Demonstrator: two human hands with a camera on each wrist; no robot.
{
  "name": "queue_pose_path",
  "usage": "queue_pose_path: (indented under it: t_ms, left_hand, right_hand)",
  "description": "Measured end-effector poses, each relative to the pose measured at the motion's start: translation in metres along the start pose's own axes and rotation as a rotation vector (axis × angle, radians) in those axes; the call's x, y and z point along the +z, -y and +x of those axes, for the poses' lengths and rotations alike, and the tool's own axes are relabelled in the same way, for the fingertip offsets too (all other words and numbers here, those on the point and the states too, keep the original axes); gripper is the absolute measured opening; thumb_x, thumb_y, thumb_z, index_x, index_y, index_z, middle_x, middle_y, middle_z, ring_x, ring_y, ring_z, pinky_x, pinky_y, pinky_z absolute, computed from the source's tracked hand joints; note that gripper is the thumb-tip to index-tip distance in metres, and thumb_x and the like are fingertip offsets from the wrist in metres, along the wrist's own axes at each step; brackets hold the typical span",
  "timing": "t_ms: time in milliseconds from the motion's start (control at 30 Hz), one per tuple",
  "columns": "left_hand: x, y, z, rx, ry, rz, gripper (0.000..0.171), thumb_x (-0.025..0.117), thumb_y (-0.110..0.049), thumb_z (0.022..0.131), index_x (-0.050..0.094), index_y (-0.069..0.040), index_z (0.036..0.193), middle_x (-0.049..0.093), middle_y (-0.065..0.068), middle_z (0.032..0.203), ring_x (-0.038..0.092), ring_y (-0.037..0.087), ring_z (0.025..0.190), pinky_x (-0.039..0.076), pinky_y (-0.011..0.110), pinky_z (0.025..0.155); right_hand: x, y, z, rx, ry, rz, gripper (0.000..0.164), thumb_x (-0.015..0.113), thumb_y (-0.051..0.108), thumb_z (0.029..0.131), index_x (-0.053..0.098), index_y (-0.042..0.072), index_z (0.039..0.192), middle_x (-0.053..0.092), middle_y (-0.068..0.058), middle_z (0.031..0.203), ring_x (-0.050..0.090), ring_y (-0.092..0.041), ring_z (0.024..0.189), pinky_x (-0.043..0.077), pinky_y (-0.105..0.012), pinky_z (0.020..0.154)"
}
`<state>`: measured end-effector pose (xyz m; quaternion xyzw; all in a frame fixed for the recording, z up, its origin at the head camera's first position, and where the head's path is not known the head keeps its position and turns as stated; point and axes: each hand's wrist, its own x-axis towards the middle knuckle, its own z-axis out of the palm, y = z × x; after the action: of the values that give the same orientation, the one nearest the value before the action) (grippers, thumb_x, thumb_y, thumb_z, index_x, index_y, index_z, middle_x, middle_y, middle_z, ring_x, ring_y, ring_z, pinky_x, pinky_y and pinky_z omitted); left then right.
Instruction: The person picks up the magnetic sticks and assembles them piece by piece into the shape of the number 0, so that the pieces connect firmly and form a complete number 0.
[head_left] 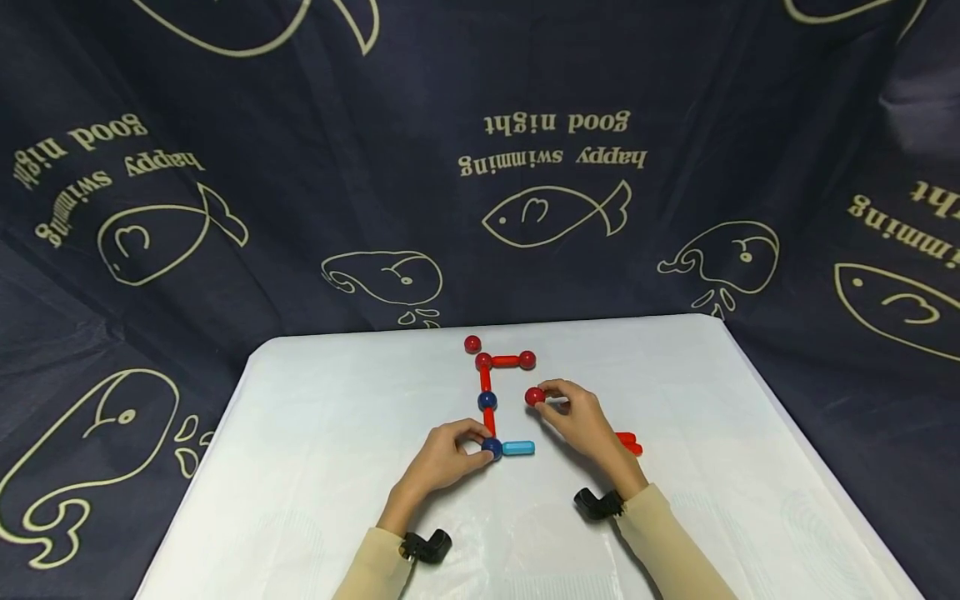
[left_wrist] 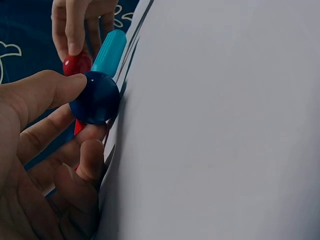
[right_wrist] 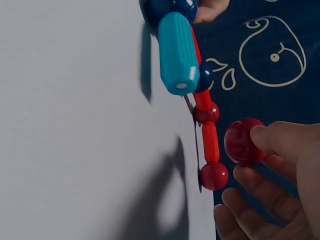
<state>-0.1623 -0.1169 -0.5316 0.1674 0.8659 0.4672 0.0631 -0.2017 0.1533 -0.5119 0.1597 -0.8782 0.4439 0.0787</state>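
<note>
My left hand (head_left: 441, 457) pinches the dark blue ball (left_wrist: 96, 98) at the near end of a chain of balls and rods. A light blue rod (head_left: 519, 448) sticks out to the right from that ball. From it a red rod (head_left: 489, 421) leads away to a second blue ball (head_left: 487, 402), and another red rod (head_left: 485, 380) joins this to a red ball (head_left: 483, 362). Between thumb and fingers, my right hand (head_left: 585, 423) holds a loose red ball (right_wrist: 244, 142), right of the chain and above the light blue rod's free end in the head view.
At the far end, a red rod (head_left: 506, 362) runs right to another red ball (head_left: 527, 360). One separate red ball (head_left: 472, 344) lies behind the chain. Red rods (head_left: 628, 442) lie beside my right wrist on the white table (head_left: 330, 417). A dark printed cloth (head_left: 420, 183) hangs behind.
</note>
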Motion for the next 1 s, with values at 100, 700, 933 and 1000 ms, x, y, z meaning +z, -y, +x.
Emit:
queue_pose_path:
  t_ms: [100,700,933,1000]
  left_hand:
    - [-0.001,-0.001,0.000,-0.003,0.001,0.000,0.022,0.082,-0.025,0.088,0.075,-0.021,0.108,0.075,-0.006,0.099,0.052,0.004,0.058,0.045,0.022,0.055]
    - [0.000,-0.002,-0.001,-0.008,0.001,-0.006,0.022,0.082,-0.025,0.088,0.075,-0.020,0.108,0.075,-0.004,0.100,0.051,0.004,0.059,0.044,0.022,0.054]
    - [0.000,-0.001,-0.001,-0.011,0.001,0.007,0.022,0.082,-0.025,0.088,0.074,-0.022,0.108,0.075,-0.006,0.100,0.051,0.004,0.059,0.045,0.022,0.055]
    - [0.001,-0.001,-0.001,-0.011,0.000,0.013,0.021,0.082,-0.026,0.088,0.074,-0.022,0.108,0.075,-0.006,0.100,0.052,0.004,0.060,0.045,0.022,0.056]
  right_hand:
    - [-0.001,-0.001,-0.006,-0.006,-0.002,-0.004,0.029,0.079,0.014,0.092,0.071,0.007,0.119,0.074,-0.009,0.113,0.071,-0.028,0.105,0.060,-0.046,0.088]
    - [-0.002,-0.006,-0.037,0.013,0.005,-0.060,0.027,0.083,0.012,0.087,0.073,0.009,0.112,0.075,0.000,0.099,0.068,-0.015,0.088,0.057,-0.027,0.074]
    - [-0.002,-0.009,-0.047,-0.008,0.034,-0.049,0.025,0.080,0.008,0.088,0.073,0.006,0.112,0.074,-0.001,0.095,0.064,-0.011,0.082,0.054,-0.023,0.069]
    - [-0.003,-0.008,-0.049,-0.002,0.041,-0.045,0.025,0.080,0.007,0.087,0.072,0.006,0.111,0.073,-0.001,0.094,0.063,-0.009,0.080,0.054,-0.023,0.069]
